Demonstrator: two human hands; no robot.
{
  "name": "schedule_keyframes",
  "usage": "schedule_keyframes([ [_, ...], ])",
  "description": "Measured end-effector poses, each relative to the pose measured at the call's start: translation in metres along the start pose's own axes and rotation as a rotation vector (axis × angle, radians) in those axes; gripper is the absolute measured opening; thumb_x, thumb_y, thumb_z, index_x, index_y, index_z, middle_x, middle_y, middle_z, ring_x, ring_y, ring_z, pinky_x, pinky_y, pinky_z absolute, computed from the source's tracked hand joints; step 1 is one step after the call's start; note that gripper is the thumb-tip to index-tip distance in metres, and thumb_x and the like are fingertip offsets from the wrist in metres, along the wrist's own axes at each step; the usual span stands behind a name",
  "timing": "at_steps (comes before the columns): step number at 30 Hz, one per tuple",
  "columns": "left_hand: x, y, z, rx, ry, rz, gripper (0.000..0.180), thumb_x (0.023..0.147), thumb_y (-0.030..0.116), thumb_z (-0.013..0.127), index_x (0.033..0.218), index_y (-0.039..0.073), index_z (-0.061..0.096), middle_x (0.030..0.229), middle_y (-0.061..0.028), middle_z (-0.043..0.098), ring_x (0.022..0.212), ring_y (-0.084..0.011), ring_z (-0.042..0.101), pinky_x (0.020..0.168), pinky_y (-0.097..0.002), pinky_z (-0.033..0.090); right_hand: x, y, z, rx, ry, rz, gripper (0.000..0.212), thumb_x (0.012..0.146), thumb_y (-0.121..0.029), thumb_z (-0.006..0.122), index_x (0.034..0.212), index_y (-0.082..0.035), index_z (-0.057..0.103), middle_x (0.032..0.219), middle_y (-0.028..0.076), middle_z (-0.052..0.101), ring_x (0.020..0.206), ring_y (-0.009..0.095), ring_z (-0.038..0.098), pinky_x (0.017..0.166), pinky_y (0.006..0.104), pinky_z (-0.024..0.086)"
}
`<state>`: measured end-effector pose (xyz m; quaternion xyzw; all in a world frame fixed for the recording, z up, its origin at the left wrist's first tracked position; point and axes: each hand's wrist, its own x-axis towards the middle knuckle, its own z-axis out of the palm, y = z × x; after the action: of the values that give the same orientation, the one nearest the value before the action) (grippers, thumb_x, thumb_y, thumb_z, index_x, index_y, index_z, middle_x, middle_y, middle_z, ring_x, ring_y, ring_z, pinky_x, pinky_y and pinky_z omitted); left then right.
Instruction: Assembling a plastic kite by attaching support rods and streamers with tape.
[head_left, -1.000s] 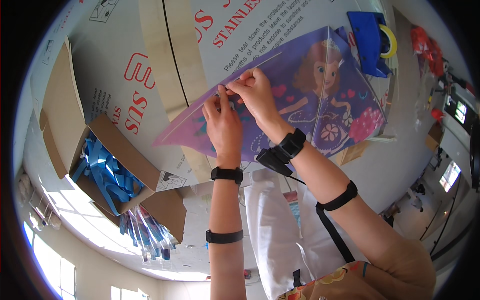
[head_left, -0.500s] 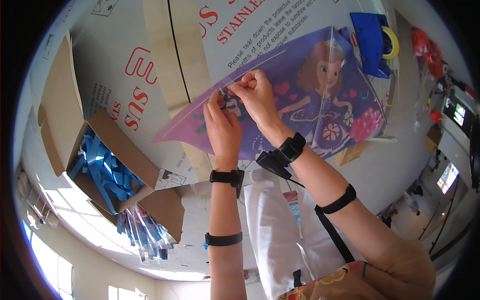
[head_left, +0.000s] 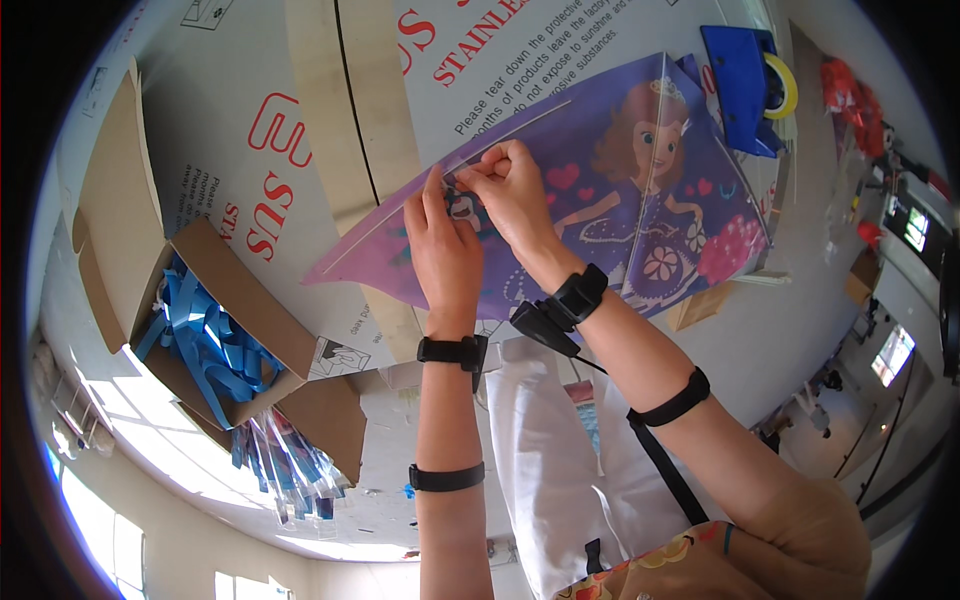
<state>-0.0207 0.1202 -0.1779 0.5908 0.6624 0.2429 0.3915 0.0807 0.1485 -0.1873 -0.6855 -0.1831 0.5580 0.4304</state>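
A purple kite (head_left: 590,225) printed with a crowned cartoon figure, hearts and flowers lies flat on the covered tabletop, its pink tip pointing left. Thin rods cross its sheet, and a pale one (head_left: 520,123) runs along the far edge. My right hand (head_left: 512,200) is closed in a pinch at that edge, thumb against bent fingers. Close beside it, my left hand (head_left: 440,245) rests on the sheet with fingers stretched out, the fingertips reaching the same edge. Whatever small part sits between the right fingertips is hidden.
An open cardboard box (head_left: 240,290) at the left holds blue ribbons (head_left: 215,345). Clear-wrapped strips (head_left: 290,465) hang beside it. A blue tape dispenser (head_left: 740,90) with yellow tape stands at the far right. White cloth (head_left: 545,460) is in front of me.
The left fingers have straightened and slid slightly forward and left along the kite's edge. My right hand keeps its pinch in nearly the same place.
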Motion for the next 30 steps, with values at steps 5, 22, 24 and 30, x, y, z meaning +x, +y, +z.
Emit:
schedule_keyframes([
  [5, 0.004, 0.004, 0.0, -0.022, -0.015, -0.032, 0.055, 0.08, -0.007, 0.05, 0.134, 0.006, 0.052, 0.114, -0.0153, 0.053, 0.103, -0.0335, 0.057, 0.079, -0.0418, 0.052, 0.001, -0.001, -0.002, -0.015, -0.005, 0.01, 0.024, 0.086, 0.003, 0.067, 0.096, -0.001, 0.045, 0.084, 0.011, 0.064, 0.079, 0.017, 0.067, 0.07, 0.026, 0.054],
  [22, 0.002, 0.0, 0.004, 0.004, 0.017, 0.014, 0.053, 0.081, -0.007, 0.051, 0.133, 0.004, 0.053, 0.115, -0.0147, 0.054, 0.103, -0.0322, 0.058, 0.079, -0.0396, 0.052, -0.003, -0.012, 0.0, 0.15, -0.019, 0.011, 0.025, 0.086, 0.003, 0.065, 0.097, -0.001, 0.043, 0.085, 0.009, 0.062, 0.078, 0.015, 0.065, 0.07, 0.0263, 0.054],
  [24, 0.001, 0.0, 0.003, -0.02, 0.01, -0.004, 0.053, 0.081, -0.007, 0.05, 0.133, 0.004, 0.051, 0.115, -0.0152, 0.054, 0.102, -0.0326, 0.058, 0.079, -0.0399, 0.052, -0.003, -0.009, 0.001, 0.134, -0.012, 0.012, 0.025, 0.086, 0.003, 0.065, 0.096, -0.002, 0.043, 0.085, 0.009, 0.062, 0.077, 0.015, 0.065, 0.069, 0.0262, 0.053],
  [30, 0.002, 0.0, 0.004, -0.03, 0.01, -0.026, 0.052, 0.081, -0.006, 0.05, 0.132, 0.002, 0.051, 0.116, -0.0166, 0.053, 0.102, -0.0339, 0.058, 0.08, -0.0406, 0.052, -0.005, -0.011, 0.003, 0.183, -0.005, -0.009, 0.025, 0.085, 0.005, 0.065, 0.094, -0.002, 0.043, 0.083, 0.009, 0.061, 0.075, 0.015, 0.065, 0.069, 0.0266, 0.053],
])
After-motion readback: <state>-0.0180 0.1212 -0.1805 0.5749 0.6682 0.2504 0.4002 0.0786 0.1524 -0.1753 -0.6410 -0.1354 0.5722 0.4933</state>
